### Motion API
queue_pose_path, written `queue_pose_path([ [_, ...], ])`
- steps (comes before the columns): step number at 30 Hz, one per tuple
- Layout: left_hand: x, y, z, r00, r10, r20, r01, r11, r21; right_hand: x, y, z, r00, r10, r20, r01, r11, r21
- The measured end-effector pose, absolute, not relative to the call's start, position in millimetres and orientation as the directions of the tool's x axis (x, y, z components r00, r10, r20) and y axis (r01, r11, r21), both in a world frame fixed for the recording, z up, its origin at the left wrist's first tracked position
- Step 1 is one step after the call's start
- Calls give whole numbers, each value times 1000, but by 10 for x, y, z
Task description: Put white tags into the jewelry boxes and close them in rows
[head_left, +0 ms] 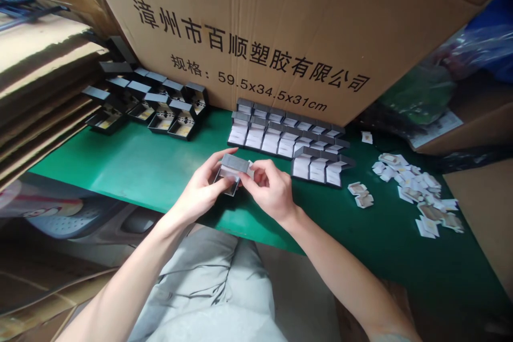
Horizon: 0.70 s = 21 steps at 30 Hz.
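Note:
My left hand (pixel 203 187) is wrapped round a small dark hinged box (pixel 235 162), its lid raised and its thumb side at the open front. My right hand (pixel 272 187) is closed at the box's right side, fingertips pinching a small white insert (pixel 251 169) that is mostly hidden by the fingers. Just beyond my hands stand rows of open dark boxes with white linings (pixel 271 140). To the right lies a loose pair of folded white inserts (pixel 360 194), near a larger pile of the same inserts (pixel 417 184).
Open dark boxes with yellowish bottoms (pixel 162 119) are grouped at the back left of the green table (pixel 108 165). A large cardboard carton (pixel 248 21) walls off the back. Stacked cardboard sheets (pixel 44 75) rise at the left, and another carton (pixel 481 203) stands at the right.

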State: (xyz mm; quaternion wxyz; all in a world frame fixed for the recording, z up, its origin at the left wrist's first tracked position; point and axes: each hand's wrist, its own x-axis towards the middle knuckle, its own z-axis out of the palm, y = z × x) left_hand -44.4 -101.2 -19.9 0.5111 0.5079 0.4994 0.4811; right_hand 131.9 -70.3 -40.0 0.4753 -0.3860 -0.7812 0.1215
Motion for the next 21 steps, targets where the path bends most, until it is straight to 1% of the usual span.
queue_pose_path([
  [3, -433, -1017, -194, 42, 999, -15, 20, 14, 1000, 1306, -708, -408, -254, 736, 627, 491, 657, -572],
  [7, -420, -1025, -240, 63, 998, 5, 63, -9, 998, 1296, -692, -377, -324, 692, 645, 415, 717, -560],
  [10, -409, -1045, -279, 59, 998, 7, 128, -14, 992, 1310, -674, -366, -371, 664, 649, 366, 747, -555],
  [14, -394, -1078, -269, 37, 999, -2, 233, -7, 972, 1337, -670, -378, -389, 654, 649, 382, 755, -533],
  [17, -388, -1093, -247, -21, 1000, -4, 285, 10, 959, 1337, -676, -389, -368, 666, 649, 408, 743, -531],
  [21, -387, -1112, -274, -138, 987, 82, 393, -22, 919, 1321, -671, -403, -353, 632, 690, 422, 766, -485],
])
